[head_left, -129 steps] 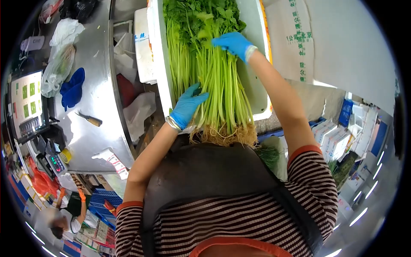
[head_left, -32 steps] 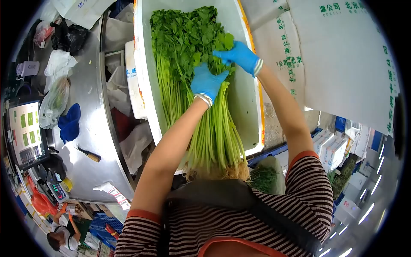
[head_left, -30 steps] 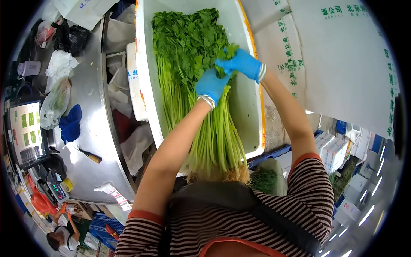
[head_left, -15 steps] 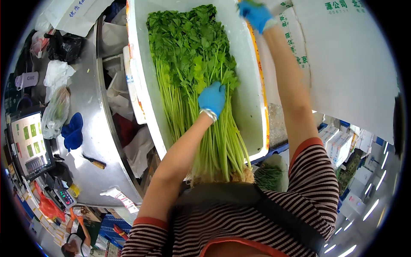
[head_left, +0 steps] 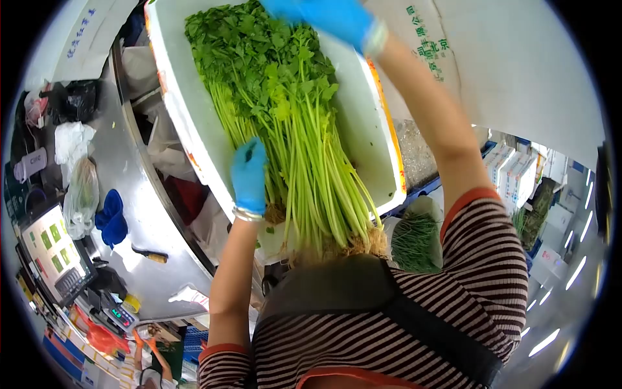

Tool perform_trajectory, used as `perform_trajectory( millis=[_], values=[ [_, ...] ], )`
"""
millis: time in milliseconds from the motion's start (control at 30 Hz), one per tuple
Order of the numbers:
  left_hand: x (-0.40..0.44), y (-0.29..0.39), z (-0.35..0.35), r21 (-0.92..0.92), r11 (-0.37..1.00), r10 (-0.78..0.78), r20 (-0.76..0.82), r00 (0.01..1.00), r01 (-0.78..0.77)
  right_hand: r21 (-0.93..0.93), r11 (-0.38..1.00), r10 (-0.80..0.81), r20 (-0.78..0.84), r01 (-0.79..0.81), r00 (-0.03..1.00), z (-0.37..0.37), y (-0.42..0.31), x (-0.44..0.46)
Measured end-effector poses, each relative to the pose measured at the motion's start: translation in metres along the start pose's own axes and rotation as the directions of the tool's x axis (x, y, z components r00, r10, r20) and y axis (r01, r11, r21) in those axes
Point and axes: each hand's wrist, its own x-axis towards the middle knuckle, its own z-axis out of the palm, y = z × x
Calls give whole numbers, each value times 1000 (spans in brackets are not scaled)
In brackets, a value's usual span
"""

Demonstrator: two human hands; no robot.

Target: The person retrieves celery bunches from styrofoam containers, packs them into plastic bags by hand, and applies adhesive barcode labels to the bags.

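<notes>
Where the stalks (head_left: 311, 162) lie in the white foam box (head_left: 181, 78), their long axis runs from the roots (head_left: 366, 243), near the body and to the right, away to the leaves (head_left: 253, 45) at the far left. The left hand (head_left: 249, 178) is at the left side of this bundle, nearer the root end than the leaf end, just beside a smaller tuft of roots (head_left: 275, 214). Its gloved fingers are bent and drawn close together; whether they pinch a stem, I cannot tell. The right hand (head_left: 330, 19) reaches in over the far right rim toward the leaves, its forearm to the right of the box. That hand is blurred and partly cut off by the frame, so its grip cannot be made out. Of the two, the left is nearer the roots, the right nearer the leafy tops. Left of the box, a knife (head_left: 150, 255) lies on the metal counter (head_left: 139, 285).
</notes>
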Motion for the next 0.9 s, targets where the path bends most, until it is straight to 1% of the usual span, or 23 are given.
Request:
perform_trajectory(
  millis=[33,67,100,133,167,200,233,267,333,367,400,467,500,533,567,600,633,700,767,800,833,867,900],
  values=[
    [-15,-2,-8,20,990,-142,25,990,141,-83,996,-33,-103,24,994,28,33,-38],
    [-31,-2,-11,44,960,-278,46,959,276,73,990,123,8,-123,992,37,50,-74],
    [-41,-1,-11,70,912,-408,65,911,404,184,960,213,18,-212,977,56,84,-109],
    [-46,-6,-10,18,875,-481,121,868,483,121,930,347,21,-347,937,64,95,-149],
    [-51,-16,-9,-27,828,-547,182,817,560,240,883,408,31,-403,912,75,102,-186],
    [-49,-29,-3,-66,785,-598,175,782,616,178,832,534,1,-526,846,82,99,-216],
    [-44,-25,-5,133,826,-564,179,806,548,94,797,598,14,-597,801,87,112,-243],
    [-39,-34,-11,417,900,-281,344,896,122,50,765,642,6,-642,766,94,120,-263],
    [-28,-47,-9,475,831,-54,587,808,-289,159,604,715,324,-781,620,89,107,-268],
    [-22,-42,1,381,898,-66,608,791,-218,187,508,703,474,-841,530,86,101,-271],
    [-23,-37,10,261,963,-115,611,783,-62,488,261,646,552,-833,527,103,114,-277],
    [-34,-4,29,-19,940,-259,609,749,340,391,446,621,513,-805,593,110,72,-260],
    [-41,11,36,-162,817,-350,624,699,553,343,527,606,491,-778,626,116,53,-257],
    [-39,3,40,-273,804,-244,659,712,529,466,589,562,351,-660,750,132,52,-262],
    [-40,10,38,-268,832,-208,662,720,487,563,647,505,187,-514,842,143,46,-265],
    [-42,18,32,-264,859,-166,667,727,439,491,745,492,52,-451,869,145,39,-267],
    [-44,27,27,-264,883,-122,670,732,388,342,808,519,-28,-480,854,145,28,-266],
    [-45,46,18,-326,853,-74,700,711,409,371,843,448,-83,-390,890,138,-6,-260],
    [-45,70,7,-378,867,85,755,650,325,272,857,464,-35,-438,885,135,-33,-255],
    [-45,84,1,-385,870,158,810,565,308,282,900,375,-110,-333,920,144,-39,-255],
    [-39,94,-12,-315,925,154,820,551,210,285,932,282,-180,-224,943,152,-43,-254],
    [-31,102,-18,-324,926,190,843,503,194,272,909,339,-45,-314,940,150,-58,-251],
    [-28,109,-23,-334,924,221,863,455,185,239,926,312,-46,-293,949,156,-66,-248]
  ],
)
